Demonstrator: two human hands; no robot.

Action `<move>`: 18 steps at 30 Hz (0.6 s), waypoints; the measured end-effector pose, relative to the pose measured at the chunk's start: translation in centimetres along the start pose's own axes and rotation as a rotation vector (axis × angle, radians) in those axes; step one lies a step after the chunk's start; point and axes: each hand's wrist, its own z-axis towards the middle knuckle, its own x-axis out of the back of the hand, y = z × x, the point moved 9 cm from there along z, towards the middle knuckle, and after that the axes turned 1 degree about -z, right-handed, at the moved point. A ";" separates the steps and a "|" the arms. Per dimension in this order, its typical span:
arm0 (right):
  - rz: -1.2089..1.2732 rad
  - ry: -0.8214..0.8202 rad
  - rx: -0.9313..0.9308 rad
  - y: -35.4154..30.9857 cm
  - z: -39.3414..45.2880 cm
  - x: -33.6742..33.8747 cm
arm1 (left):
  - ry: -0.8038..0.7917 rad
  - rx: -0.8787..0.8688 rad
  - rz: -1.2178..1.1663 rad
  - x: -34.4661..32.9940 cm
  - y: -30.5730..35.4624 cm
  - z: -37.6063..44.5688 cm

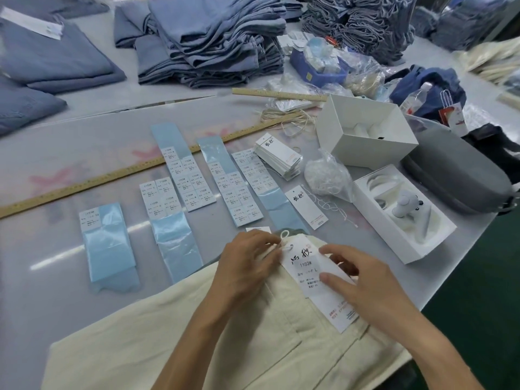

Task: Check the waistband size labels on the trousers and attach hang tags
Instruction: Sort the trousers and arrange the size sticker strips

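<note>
Head view: cream cotton trousers [253, 333] lie on the pale grey table [56, 263] under both hands. Left hand [247, 266] pinches the white string loop [284, 243] of a white paper hang tag [318, 280]. Right hand [371, 285] presses relaxed fingers flat on that tag, grasping nothing. Blue-backed sticker sheets [197, 175] lie beyond the left grip.

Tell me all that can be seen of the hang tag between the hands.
The hang tag is a long white card that looks like paper, lying flat and slanted on the cream trousers. It bears black characters, a sticker reading 1103# and L, and red print below. The left hand pinches its white string; the right hand presses its edge.
</note>
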 end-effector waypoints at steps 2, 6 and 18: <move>-0.039 0.033 0.025 -0.8 0.0 0.7 | -0.005 -0.011 -0.035 -0.1 0.2 0.1; -0.218 0.020 -0.038 -0.8 0.4 1.4 | -0.044 -0.081 0.010 -0.3 1.3 -0.2; 0.525 -0.275 -0.282 -2.8 -6.7 -5.5 | -0.241 0.118 -0.531 1.8 1.5 -5.8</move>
